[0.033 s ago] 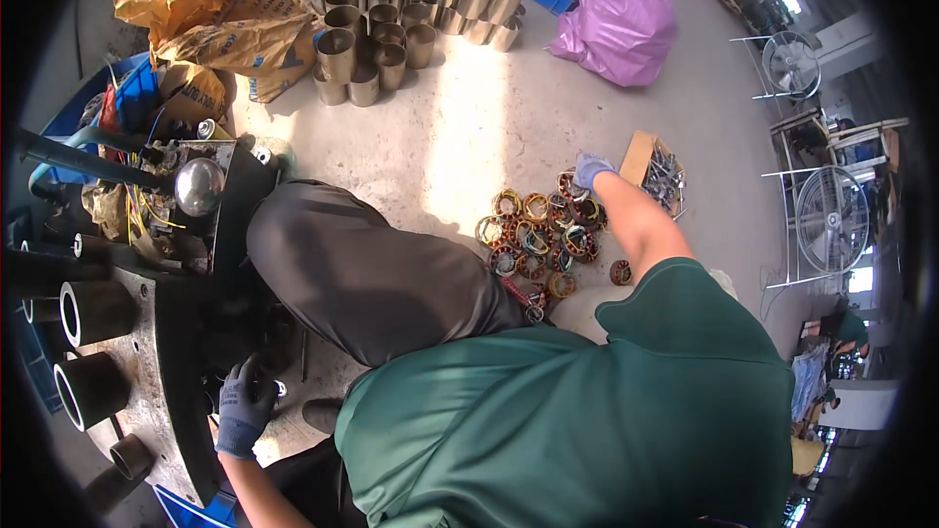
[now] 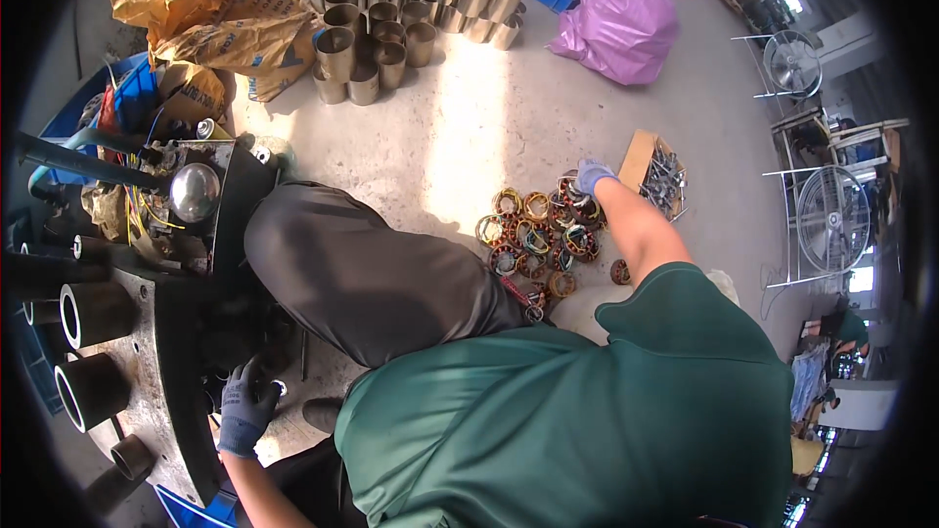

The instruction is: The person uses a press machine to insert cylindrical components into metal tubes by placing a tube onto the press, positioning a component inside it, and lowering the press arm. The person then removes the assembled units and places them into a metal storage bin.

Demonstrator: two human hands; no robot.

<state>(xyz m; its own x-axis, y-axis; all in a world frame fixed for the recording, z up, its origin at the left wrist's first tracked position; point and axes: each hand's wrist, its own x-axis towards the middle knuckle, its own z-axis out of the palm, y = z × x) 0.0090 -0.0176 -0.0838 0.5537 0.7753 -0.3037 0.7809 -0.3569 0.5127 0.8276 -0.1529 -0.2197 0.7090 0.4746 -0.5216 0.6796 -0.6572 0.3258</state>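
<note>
Reaching out to the right, my right hand (image 2: 593,175) in a grey-blue glove is at the far edge of a pile of wound motor stators (image 2: 533,235). Its fingers are closed at the rim of one stator (image 2: 567,183), partly hidden from above. The stators are rings with copper, yellow and dark windings, heaped on the floor beside my knee. My left hand (image 2: 246,406), gloved alike, hangs low by the side of a metal machine (image 2: 161,372). Its thumb and dark-tipped fingers are apart, and nothing shows in them.
A carton of metal parts (image 2: 663,181) lies beyond my right hand. Metal cylinders (image 2: 365,83) stand at the back, near an orange sack (image 2: 235,15) and a purple bag (image 2: 621,34). Large fans (image 2: 831,220) stand far right. Thick tubes (image 2: 93,389) project from the machine at left.
My right hand has shifted very slightly at the stator. My left hand stays where it was, and the pile looks the same.
</note>
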